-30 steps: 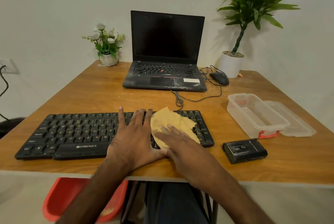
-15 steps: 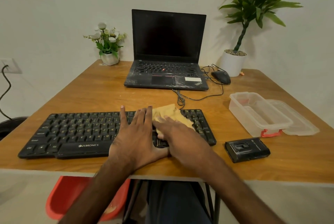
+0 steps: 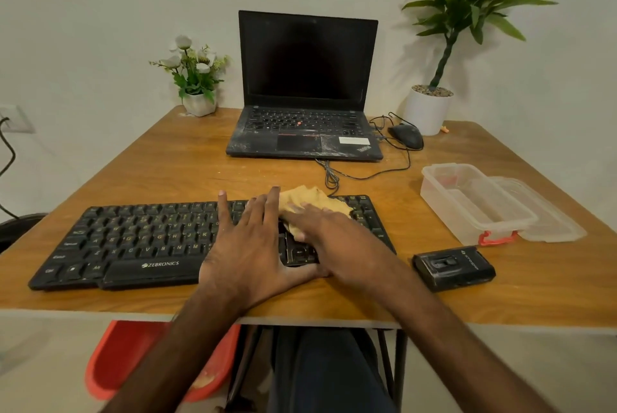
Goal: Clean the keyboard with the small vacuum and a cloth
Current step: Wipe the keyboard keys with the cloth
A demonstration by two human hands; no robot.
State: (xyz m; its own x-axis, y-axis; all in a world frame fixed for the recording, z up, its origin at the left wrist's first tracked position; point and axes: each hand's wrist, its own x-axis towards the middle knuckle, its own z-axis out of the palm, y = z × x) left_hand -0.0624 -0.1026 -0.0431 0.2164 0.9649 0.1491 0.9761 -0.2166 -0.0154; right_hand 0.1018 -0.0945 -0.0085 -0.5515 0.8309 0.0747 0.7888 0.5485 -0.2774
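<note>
Pressing my left hand (image 3: 247,245) flat on the keyboard (image 3: 140,239), fingers spread, I have my right hand (image 3: 337,239) just beside it, fingers straight and bearing down on the yellow cloth (image 3: 314,200), which is bunched over the right-hand keys. The small vacuum (image 3: 454,267) lies on the table (image 3: 167,159) to the right, apart from the keyboard. Farther back are a clear container (image 3: 467,199) and the laptop (image 3: 307,85).

Black kbd (image 3: 140,239) flat; crumpled tan cloth (image 3: 314,200) on rt keys; black vac (image 3: 454,267) beside.

Table (image 3: 167,165): kbd (image 3: 133,239) front; laptop (image 3: 303,132), mouse (image 3: 405,135), flower pot (image 3: 199,104), plant pot (image 3: 427,110) back; box (image 3: 474,205), lid (image 3: 554,222), vacuum (image 3: 454,267) rt.
</note>
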